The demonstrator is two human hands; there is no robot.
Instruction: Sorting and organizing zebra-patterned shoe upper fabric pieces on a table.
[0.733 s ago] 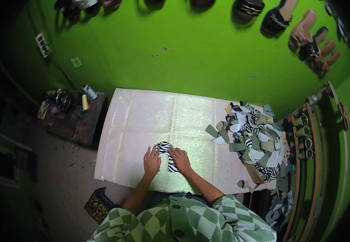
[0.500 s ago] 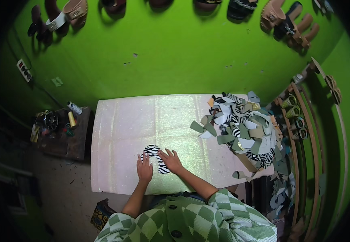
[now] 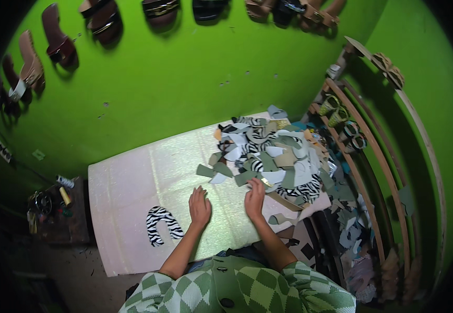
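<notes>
A zebra-striped, arch-shaped cut piece lies flat on the pale shiny table, toward the left front. My left hand is to the right of it, over the tabletop, holding nothing, with its fingers stretched out. At the near left edge of a heap of cut scraps is my right hand, fingers apart and reaching to the nearest pieces. I see no piece held in it. The scraps are green, white, beige and zebra-striped, and overlap one another.
Left of the table stands a small dark stand with a yellow thread spool and a white spool. Sandals hang along the green wall. A wooden rack stands at right, with more scraps below the table edge.
Both hands have left the zebra-striped piece and moved right, the right hand as far as the scrap heap. The view has turned toward the right.
</notes>
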